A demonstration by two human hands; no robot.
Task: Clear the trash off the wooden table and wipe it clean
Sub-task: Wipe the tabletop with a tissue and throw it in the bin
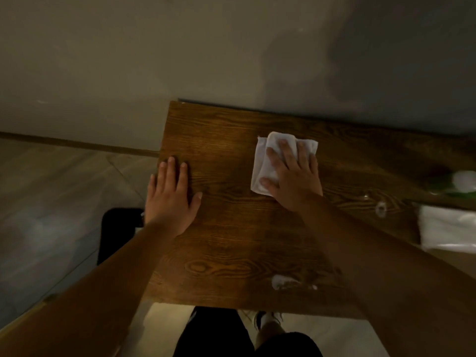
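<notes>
A dark wooden table with strong grain fills the middle of the view. My right hand presses flat on a folded white cloth near the table's far edge. At the table's left edge my left hand lies flat on the wood, palm down, fingers spread, holding nothing. A whitish smear shows on the wood near the front edge, by my right forearm.
A black bin stands on the floor left of the table, under my left wrist. At the right edge lie a blurred white pack and a green and white object. A wall runs behind the table.
</notes>
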